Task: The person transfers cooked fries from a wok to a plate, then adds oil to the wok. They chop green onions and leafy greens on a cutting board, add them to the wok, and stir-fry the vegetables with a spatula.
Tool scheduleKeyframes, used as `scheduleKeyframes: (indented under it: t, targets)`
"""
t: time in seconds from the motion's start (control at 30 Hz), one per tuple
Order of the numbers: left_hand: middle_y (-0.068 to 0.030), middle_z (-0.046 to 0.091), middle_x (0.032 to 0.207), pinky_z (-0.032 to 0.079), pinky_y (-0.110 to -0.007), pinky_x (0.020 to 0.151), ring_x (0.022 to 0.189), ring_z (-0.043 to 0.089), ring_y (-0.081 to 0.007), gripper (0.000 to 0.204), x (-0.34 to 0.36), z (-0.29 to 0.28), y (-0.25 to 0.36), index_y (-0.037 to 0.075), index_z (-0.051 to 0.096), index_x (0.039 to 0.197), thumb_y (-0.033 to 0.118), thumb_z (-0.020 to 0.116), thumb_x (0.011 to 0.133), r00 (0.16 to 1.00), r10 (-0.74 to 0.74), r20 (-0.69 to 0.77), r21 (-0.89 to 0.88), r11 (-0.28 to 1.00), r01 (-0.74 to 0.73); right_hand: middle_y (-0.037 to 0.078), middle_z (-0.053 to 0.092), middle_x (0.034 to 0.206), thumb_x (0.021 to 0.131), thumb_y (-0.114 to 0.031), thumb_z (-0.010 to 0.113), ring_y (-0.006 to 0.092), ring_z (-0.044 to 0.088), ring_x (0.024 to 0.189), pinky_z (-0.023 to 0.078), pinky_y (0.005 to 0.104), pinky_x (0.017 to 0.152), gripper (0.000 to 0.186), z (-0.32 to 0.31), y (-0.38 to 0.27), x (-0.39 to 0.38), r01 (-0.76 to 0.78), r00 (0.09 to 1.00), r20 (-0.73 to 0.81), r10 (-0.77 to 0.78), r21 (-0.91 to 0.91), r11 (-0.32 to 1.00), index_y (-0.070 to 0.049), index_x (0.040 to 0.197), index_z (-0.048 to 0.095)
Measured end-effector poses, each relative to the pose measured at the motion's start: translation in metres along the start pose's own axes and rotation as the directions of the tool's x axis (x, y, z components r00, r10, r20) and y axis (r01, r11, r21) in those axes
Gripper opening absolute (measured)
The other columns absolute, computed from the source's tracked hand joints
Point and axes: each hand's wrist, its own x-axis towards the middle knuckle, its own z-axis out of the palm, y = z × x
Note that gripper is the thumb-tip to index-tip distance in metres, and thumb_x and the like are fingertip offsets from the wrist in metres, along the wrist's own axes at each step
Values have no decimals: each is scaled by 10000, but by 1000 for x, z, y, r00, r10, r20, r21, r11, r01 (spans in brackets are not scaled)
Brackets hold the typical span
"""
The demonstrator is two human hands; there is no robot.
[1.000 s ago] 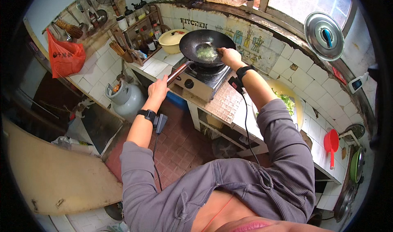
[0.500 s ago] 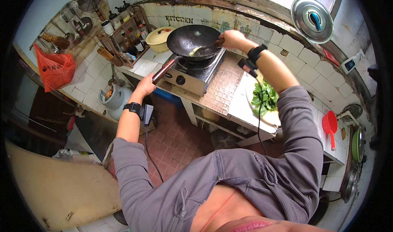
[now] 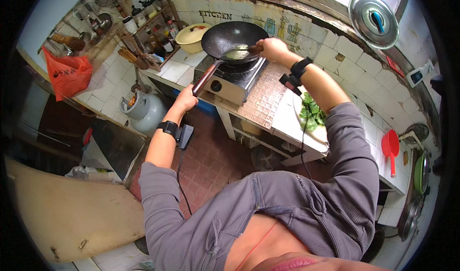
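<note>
A tiled kitchen
A wok (image 3: pixel 229 37) sits over a stove (image 3: pixel 232 90); a bottle rack (image 3: pixel 152 34) stands near the counter's (image 3: pixel 288 120) far left corner.

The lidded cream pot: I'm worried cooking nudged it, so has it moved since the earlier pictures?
No. Judged against the wooden rack, the lidded cream pot has kept its place beside it; the view itself has shifted slightly.

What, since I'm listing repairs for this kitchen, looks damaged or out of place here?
The wall tiles to the right of the stove look damaged: some corners are broken away, leaving dark gaps, and their upper edge is ragged. That breaks up the otherwise regular grid. No clear spill shows around the wok.
</note>
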Motion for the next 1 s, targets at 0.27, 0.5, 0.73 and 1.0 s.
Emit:
scheduleKeyframes:
  t: [0.27, 0.5, 0.73, 1.0]
  targets:
    - [-189, 607, 894, 450, -370, 763, 884, 583, -322, 412, 2, 13, 5, 26, 526, 977, 28, 644, 583, 1000, -29, -5, 29, 999, 29, 104, 643, 844, 665, -275, 602, 290, 615, 822, 502, 387, 712, 286, -70, 3, -25, 40, 991, 132, -16, -182, 982, -128, 903, 660]
    - [-169, 606, 970, 429, -364, 823, 958, 568, -302, 521, -1, 20, -4, 18, 484, 1093, 101, 720, 637, 999, 9, -51, -28, 1000, -11, 104, 643, 848, 681, -153, 561, 287, 608, 823, 493, 390, 723, 334, 24, 2, 17, 21, 983, -184, -14, 34, 999, -164, 1010, 620]
    - [-47, 557, 727, 411, -258, 476, 563, 515, -133, 814, -26, 5, -7, -5, 228, 1325, 215, 714, 710, 999, -5, -53, -244, 970, -8, 116, 647, 803, 682, -150, 562, 303, 626, 800, 518, 392, 684, 167, -30, 11, 7, 5, 999, -48, -12, -138, 990, -101, 808, 658]
    - [-34, 561, 704, 417, -235, 430, 540, 510, -107, 669, -54, 5, -28, -10, 287, 1296, 286, 632, 805, 968, -106, -226, -432, 902, -2, 104, 645, 874, 694, -205, 573, 291, 621, 839, 510, 396, 714, 249, -39, 17, -7, 25, 1000, 7, -24, -168, 985, -154, 925, 650]
